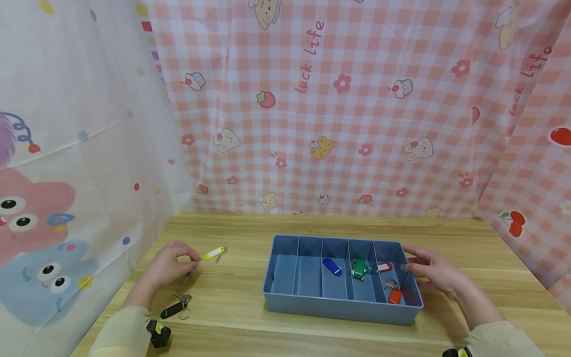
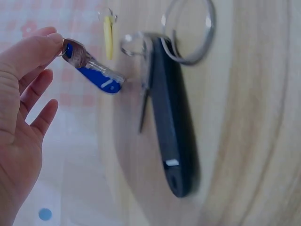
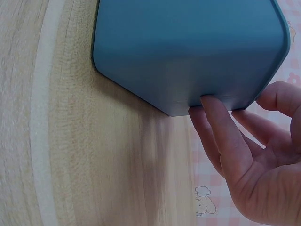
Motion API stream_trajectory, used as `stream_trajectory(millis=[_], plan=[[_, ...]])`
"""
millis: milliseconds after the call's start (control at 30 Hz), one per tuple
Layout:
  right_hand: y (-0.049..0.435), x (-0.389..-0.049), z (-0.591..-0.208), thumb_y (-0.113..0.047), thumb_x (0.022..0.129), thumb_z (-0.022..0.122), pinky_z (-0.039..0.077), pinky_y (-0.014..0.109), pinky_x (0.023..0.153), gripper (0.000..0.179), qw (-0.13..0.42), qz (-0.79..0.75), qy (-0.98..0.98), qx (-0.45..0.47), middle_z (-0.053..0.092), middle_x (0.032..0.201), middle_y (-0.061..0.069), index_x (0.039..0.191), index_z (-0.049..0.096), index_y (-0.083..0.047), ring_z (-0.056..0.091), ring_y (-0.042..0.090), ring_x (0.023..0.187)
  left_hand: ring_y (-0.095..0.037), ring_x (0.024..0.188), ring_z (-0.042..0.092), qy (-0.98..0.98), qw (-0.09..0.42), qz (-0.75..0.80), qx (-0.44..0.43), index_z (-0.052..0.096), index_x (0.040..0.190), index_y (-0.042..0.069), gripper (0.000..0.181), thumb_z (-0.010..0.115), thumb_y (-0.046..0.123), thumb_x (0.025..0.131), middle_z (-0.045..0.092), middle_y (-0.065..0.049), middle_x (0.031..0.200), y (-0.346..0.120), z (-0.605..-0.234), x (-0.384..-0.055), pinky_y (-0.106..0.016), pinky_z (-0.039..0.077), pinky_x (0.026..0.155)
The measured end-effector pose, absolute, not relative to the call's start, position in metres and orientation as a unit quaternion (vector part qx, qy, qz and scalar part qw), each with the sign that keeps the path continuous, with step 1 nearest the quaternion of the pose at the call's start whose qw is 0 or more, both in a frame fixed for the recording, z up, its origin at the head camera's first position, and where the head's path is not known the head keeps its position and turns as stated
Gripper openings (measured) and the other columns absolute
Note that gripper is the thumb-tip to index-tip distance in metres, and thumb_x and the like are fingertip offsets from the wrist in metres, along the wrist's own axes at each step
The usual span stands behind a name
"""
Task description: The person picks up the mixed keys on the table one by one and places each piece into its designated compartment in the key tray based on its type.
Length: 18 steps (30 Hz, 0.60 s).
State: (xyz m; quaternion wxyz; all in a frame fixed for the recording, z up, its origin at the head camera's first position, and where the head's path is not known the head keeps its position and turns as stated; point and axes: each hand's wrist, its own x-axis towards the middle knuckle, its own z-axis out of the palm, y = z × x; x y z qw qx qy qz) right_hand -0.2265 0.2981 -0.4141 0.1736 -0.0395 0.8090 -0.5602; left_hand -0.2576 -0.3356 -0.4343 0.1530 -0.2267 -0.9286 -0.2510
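Observation:
My left hand is over the left side of the table, its thumb and fingertips pinching the ring of a blue key tag with a key hanging along it. Just beyond lies a yellow key tag with a key. Nearer the front is a black key fob with keys and a metal ring, large in the left wrist view. My right hand grips the right end of a blue-grey divided tray, thumb at the rim and fingers against the outer wall.
Inside the tray, a blue tag lies in the middle compartment and green tags in the one to its right. The rightmost compartment holds a red tag, keys and an orange-red tag. Patterned cloths hang behind the table and at its sides.

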Motion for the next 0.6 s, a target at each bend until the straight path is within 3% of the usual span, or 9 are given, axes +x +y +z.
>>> stream_trajectory(millis=[600], plan=[[0.298,-0.225,-0.414,-0.009,0.101,0.052,0.052,0.054,0.088,0.066,0.171,-0.565,0.806,-0.035,0.031,0.141,0.044,0.152,0.015,0.009,0.057,0.039,0.115,-0.016,0.088,0.057,-0.920,0.173,-0.248,-0.251,0.077,0.081,0.018,0.019,0.083,0.000,0.076,0.068,0.015,0.084,-0.310,-0.412,-0.260,-0.042,0.049,0.080]])
